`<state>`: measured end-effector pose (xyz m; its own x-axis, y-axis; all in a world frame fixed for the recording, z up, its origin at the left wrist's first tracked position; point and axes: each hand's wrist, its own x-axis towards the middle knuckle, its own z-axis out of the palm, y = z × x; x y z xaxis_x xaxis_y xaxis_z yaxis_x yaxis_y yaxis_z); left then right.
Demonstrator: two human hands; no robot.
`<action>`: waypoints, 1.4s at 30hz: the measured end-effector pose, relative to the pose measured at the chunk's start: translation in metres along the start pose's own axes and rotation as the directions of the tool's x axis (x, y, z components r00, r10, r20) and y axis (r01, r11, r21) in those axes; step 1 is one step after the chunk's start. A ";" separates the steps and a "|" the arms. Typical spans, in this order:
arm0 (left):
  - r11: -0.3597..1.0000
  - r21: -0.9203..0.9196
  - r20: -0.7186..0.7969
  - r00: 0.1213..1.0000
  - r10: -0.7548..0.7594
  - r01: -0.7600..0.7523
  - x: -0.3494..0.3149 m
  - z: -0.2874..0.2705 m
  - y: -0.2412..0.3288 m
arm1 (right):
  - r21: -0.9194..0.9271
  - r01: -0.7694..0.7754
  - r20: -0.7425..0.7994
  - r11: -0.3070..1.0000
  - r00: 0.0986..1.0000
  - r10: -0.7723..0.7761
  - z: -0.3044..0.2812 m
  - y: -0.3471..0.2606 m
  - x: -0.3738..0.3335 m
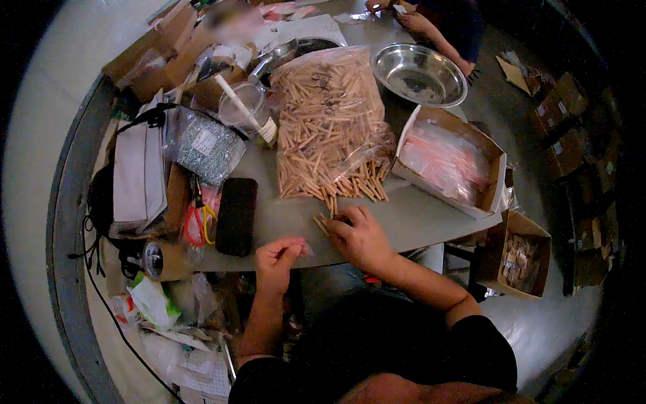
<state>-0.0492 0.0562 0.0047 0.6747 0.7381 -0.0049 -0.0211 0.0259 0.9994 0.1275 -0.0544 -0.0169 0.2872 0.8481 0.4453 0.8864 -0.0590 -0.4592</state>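
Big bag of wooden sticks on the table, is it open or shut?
Open: the bag has uncovered sticks spilling from its near end.

A smooth-topped grey bench (pixel 420 222) fills the middle, its near edge bowed by the wide lens. Along the left side runs a dark grey curved band (pixel 64 222), with a narrow pale cream strip (pixel 101 286) just inside it; what these belong to is hard to tell. Beyond the band spreads a plain, pale grey floor (pixel 33 135), evenly lit. The right side is dimmer: brown cardboard boxes (pixel 565 148) stand in a row there, fading into shadow toward the rim. At the lower right, a smooth grey stretch of flooring (pixel 558 337) catches a soft, cool light.
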 end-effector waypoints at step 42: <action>0.423 -0.234 0.733 0.445 -0.514 0.875 -0.028 0.098 -0.065 | 0.361 -0.031 0.445 0.932 0.884 -0.143 -0.078 0.024 -0.050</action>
<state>0.0061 -0.0322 -0.0572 0.8519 -0.1792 -0.4922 0.4089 0.8148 0.4110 0.1628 -0.1393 0.0105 -0.0339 0.9925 0.1173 0.6859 0.1085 -0.7196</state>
